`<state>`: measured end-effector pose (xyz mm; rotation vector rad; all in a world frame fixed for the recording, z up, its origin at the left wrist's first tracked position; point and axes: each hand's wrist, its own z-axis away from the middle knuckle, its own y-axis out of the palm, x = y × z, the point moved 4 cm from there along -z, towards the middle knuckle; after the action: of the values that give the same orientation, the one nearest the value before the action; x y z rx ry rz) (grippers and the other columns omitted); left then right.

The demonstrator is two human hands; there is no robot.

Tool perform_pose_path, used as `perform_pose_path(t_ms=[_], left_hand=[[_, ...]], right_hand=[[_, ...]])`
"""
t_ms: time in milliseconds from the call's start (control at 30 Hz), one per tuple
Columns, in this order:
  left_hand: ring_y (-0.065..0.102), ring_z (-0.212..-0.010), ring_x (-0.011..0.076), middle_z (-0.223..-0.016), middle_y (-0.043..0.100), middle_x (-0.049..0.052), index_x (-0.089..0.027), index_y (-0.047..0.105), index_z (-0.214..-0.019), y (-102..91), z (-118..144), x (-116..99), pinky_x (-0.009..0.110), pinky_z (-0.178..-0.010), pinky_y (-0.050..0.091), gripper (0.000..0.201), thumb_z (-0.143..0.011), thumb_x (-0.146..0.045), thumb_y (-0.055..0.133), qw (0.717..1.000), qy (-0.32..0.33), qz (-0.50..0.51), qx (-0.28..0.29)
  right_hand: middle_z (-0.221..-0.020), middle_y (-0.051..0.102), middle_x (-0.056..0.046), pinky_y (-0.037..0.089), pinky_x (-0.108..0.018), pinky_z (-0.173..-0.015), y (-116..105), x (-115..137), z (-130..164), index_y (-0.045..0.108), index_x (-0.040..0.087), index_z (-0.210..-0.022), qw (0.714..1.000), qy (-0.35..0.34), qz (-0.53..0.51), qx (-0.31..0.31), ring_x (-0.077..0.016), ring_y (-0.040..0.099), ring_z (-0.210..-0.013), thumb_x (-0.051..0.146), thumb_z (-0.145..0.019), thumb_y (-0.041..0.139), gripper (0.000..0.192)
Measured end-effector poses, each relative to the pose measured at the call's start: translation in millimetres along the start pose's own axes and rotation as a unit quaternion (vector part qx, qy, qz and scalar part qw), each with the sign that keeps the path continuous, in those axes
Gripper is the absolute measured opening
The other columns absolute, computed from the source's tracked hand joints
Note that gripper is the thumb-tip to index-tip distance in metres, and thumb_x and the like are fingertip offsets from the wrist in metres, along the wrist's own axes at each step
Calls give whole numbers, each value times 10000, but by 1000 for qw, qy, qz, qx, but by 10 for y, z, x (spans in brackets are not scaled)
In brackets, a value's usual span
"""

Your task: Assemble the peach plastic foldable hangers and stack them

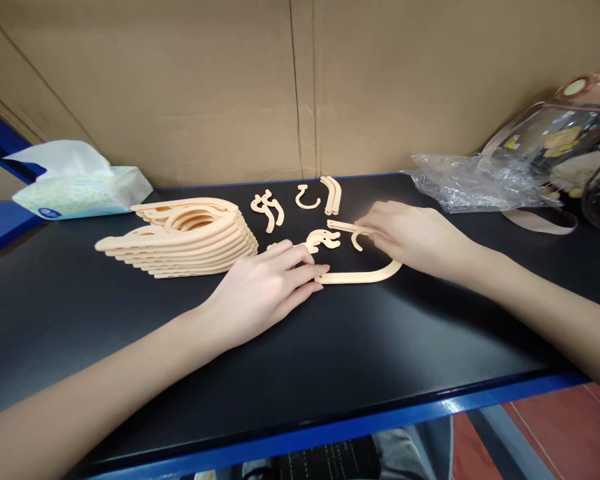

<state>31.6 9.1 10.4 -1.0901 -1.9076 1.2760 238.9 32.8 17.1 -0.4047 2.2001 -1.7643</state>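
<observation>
Flat peach hanger arm (365,275) on tabletop

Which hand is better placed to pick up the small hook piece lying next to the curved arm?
Probably the right hand: its fingertips already lie at the small hook piece. The left hand rests flat on the near end of the curved arm, farther from it.

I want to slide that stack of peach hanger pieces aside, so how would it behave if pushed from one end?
The stack of hanger pieces is loose layers with edges already fanned, so it would likely shear and spread rather than move as one. The pieces look like thin, stiff plastic, probably light. The black tabletop looks smooth, so they should slide easily.
</observation>
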Motion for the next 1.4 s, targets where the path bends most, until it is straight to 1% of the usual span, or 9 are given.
perform_pose_path(t_ms=[233, 533, 633, 733, 900, 967, 1067, 1200, 1400], left_hand=[[606, -865, 159, -977, 649, 7, -221, 677, -1122, 18, -2, 13, 285, -709, 531, 263, -956, -287, 484, 1000, -16, 7, -2], [602, -880, 162, -995, 650, 12, -208, 660, -1141, 15, 3, 15, 278, -708, 518, 265, -960, -256, 471, 1000, -12, 19, -6], [599, -879, 164, -1000, 653, 15, -201, 649, -1147, 11, 0, 23, 277, -698, 516, 267, -961, -241, 462, 1000, -14, 18, -3], [591, -882, 172, -1021, 649, 22, -195, 633, -1160, -4, 1, 26, 280, -677, 515, 288, -948, -168, 439, 1000, -12, 11, 6], [582, -909, 210, -1040, 648, 49, -171, 639, -1139, -25, -8, 30, 325, -695, 528, 288, -934, -133, 440, 999, -8, -43, -2], [589, -952, 220, -1092, 648, 65, -148, 630, -1158, -24, -13, 37, 350, -766, 534, 284, -941, -147, 447, 998, -13, -59, -12], [615, -984, 219, -1140, 653, 78, -125, 600, -1201, -11, -12, 69, 365, -827, 536, 297, -956, -173, 439, 997, -38, -66, -24], [646, -910, 224, -1067, 678, 73, -125, 613, -1155, 17, -7, 101, 356, -734, 558, 266, -956, -178, 445, 996, -55, -77, -8], [631, -798, 223, -937, 657, 70, -105, 610, -1133, -7, -11, 69, 326, -614, 536, 253, -909, -92, 495, 992, -26, -120, 5]], right_hand=[[-1031, 637, -43, 429, -293, -632, 16, 6, 5, 631, 223, -1128, 1000, -5, 7, -3, -196, 600, -935, 182, -959, 423, 272], [-982, 629, -47, 422, -279, -601, 54, 8, -6, 651, 214, -1101, 999, -30, 32, -18, -183, 590, -874, 205, -966, 432, 257], [-982, 630, -63, 433, -287, -622, -3, 50, 13, 643, 188, -1141, 997, -40, 48, -41, -199, 582, -887, 222, -965, 438, 272], [-976, 637, -75, 448, -307, -686, -113, 157, 60, 640, 166, -1158, 993, -80, 46, -77, -209, 583, -901, 262, -973, 432, 295], [-921, 654, -65, 457, -335, -706, -167, 331, 157, 687, 160, -976, 981, -181, 13, -61, -214, 599, -838, 441, -932, 503, 339], [-1004, 658, -68, 465, -330, -752, -143, 361, 182, 667, 157, -1042, 977, -206, -8, -50, -210, 608, -902, 418, -929, 521, 320], [-1088, 645, -68, 464, -313, -807, -106, 389, 193, 629, 147, -1100, 973, -226, -42, -23, -198, 602, -997, 292, -944, 498, 250], [-938, 624, -60, 446, -290, -671, -98, 419, 177, 604, 154, -890, 975, -213, -60, 12, -185, 589, -829, 191, -915, 451, 159], [-849, 618, -49, 330, -279, -537, -122, 450, 175, 537, 146, -949, 979, -203, -4, -28, -156, 527, -619, 149, -892, 433, 119]])
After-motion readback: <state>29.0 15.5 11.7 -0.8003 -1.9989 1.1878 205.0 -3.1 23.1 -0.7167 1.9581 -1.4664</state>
